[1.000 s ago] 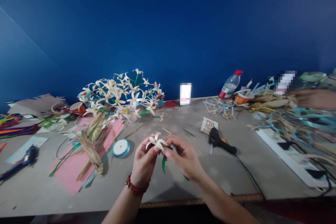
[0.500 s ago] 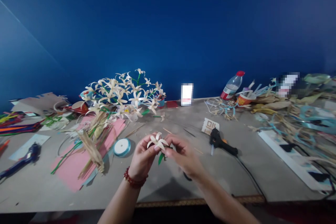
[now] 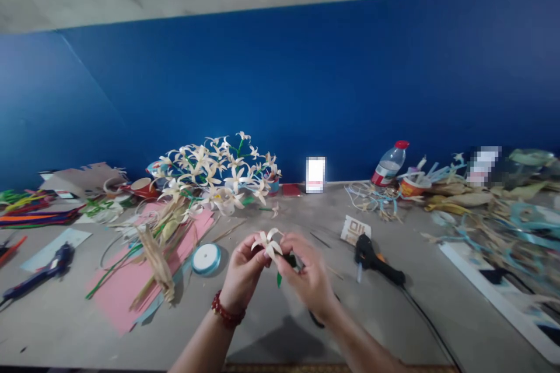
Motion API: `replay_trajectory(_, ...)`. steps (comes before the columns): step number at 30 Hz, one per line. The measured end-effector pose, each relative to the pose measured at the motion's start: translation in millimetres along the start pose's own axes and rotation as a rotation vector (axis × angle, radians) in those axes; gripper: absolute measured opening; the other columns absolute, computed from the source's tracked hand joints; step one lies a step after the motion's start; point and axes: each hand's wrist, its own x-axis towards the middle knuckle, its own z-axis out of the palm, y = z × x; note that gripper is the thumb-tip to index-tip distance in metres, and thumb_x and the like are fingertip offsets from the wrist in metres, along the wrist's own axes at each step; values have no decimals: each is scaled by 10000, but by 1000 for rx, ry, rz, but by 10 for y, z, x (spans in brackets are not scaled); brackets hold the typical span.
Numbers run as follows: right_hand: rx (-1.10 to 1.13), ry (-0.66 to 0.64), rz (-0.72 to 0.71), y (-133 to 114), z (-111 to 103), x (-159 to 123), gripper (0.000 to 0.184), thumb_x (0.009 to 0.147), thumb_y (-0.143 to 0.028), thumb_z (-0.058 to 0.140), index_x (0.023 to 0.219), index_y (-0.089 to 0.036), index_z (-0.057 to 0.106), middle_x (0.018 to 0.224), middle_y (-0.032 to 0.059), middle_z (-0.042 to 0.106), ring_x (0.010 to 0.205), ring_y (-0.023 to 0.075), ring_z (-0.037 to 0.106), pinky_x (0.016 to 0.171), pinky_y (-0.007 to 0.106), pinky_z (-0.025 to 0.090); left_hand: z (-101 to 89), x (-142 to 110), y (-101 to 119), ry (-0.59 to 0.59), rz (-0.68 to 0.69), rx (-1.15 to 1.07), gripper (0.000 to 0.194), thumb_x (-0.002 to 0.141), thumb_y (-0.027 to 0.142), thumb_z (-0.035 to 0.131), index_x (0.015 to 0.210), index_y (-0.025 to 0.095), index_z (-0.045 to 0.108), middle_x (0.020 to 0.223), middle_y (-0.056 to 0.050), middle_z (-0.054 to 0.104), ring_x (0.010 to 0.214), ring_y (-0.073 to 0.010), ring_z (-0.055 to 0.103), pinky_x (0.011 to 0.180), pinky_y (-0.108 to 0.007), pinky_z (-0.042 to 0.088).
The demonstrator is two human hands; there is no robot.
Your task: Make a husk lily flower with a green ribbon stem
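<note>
Between my two hands is a cream-white artificial flower (image 3: pixel 270 243) with narrow curled petals and a green leaf (image 3: pixel 279 280) hanging below it. My left hand (image 3: pixel 245 265), with a red bead bracelet (image 3: pixel 227 310) at the wrist, pinches the flower from the left. The fingers of my right hand (image 3: pixel 308 274) close on its petals from the right side; that hand is slightly blurred. The stem is mostly hidden by my fingers. A dark looped object (image 3: pixel 315 320), partly covered by my right wrist, lies on the table beneath.
Left of my hands sit a blue ribbon spool (image 3: pixel 206 259) and pink paper (image 3: pixel 116 303) under dried husks (image 3: pixel 155 262). Many white flowers (image 3: pixel 219 169) stand behind. A black glue gun (image 3: pixel 378 262) with its cord, a power strip (image 3: pixel 494 297) and a tilted bottle (image 3: pixel 389 163) are rightward.
The view has tilted up, so the scene sits lower and more of the upper wall shows. My right hand has shifted slightly around the flower; both hands still hold it.
</note>
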Motion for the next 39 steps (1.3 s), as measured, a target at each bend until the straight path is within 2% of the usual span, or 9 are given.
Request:
replay_trajectory(4, 64, -38, 58, 154, -7, 40, 154, 813, -187, 587, 666, -205, 549, 702, -8, 552, 696, 160, 527, 680, 277, 413, -36, 72, -59, -32, 18, -13, 206, 678, 254, 840, 809, 149, 720, 745, -14, 652, 665, -105, 549, 661, -217, 440)
replay_trajectory(8, 276, -121, 269, 397, 1, 40, 170, 805, -256, 616, 656, -201, 554, 675, -22, 540, 682, 154, 520, 659, 268, 419, -63, 148, -145, -67, -53, -95, 201, 680, 227, 837, 817, 135, 722, 783, -33, 685, 689, -110, 579, 664, -207, 445)
replay_trajectory(11, 354, -121, 400, 587, 10, -14, 171, 798, -324, 647, 701, -192, 595, 684, -20, 559, 678, 152, 517, 664, 273, 429, -93, 189, -237, -55, -110, -148, 180, 688, 209, 829, 800, 129, 714, 785, -36, 683, 670, -102, 577, 644, -197, 445)
replay_trajectory(15, 371, -95, 436, 786, 30, -118, 191, 798, -360, 662, 728, -186, 625, 729, -6, 588, 730, 163, 532, 707, 277, 449, -149, 196, -363, -45, -182, -184, 168, 697, 198, 823, 793, 133, 701, 813, -38, 680, 699, -108, 590, 684, -207, 465)
replay_trajectory(19, 395, -130, 448, 829, 50, -151, 166, 791, -319, 662, 708, -192, 595, 713, -20, 565, 725, 148, 508, 699, 259, 429, -219, 188, -427, -41, -197, -174, 185, 690, 200, 828, 805, 129, 701, 780, -21, 656, 615, -72, 527, 600, -170, 422)
replay_trajectory(25, 478, -169, 550, 733, 38, -92, 201, 765, -317, 654, 670, -184, 537, 653, -37, 495, 649, 121, 443, 615, 237, 366, -264, 207, -426, -71, -192, -128, 213, 675, 246, 838, 793, 129, 705, 810, -37, 649, 674, -104, 539, 632, -198, 433)
replay_trajectory(28, 426, -174, 535, 711, 31, -81, 204, 766, -322, 650, 667, -183, 538, 647, -35, 489, 649, 126, 435, 614, 240, 362, -261, 211, -441, -52, -187, -121, 222, 667, 251, 845, 789, 131, 703, 785, -33, 644, 660, -104, 528, 630, -204, 429)
replay_trajectory(32, 312, -117, 423, 685, 21, -72, 163, 765, -280, 631, 662, -195, 538, 669, -32, 494, 677, 142, 463, 641, 249, 383, -259, 205, -467, -28, -184, -126, 223, 682, 241, 837, 833, 136, 710, 763, -18, 644, 584, -67, 482, 580, -180, 392)
replay_trajectory(39, 223, -110, 357, 660, -8, -62, 168, 774, -247, 628, 648, -202, 528, 672, -32, 504, 681, 146, 486, 652, 249, 393, -239, 207, -427, -100, -208, -134, 245, 678, 246, 834, 867, 143, 718, 840, -46, 647, 784, -150, 603, 742, -242, 462)
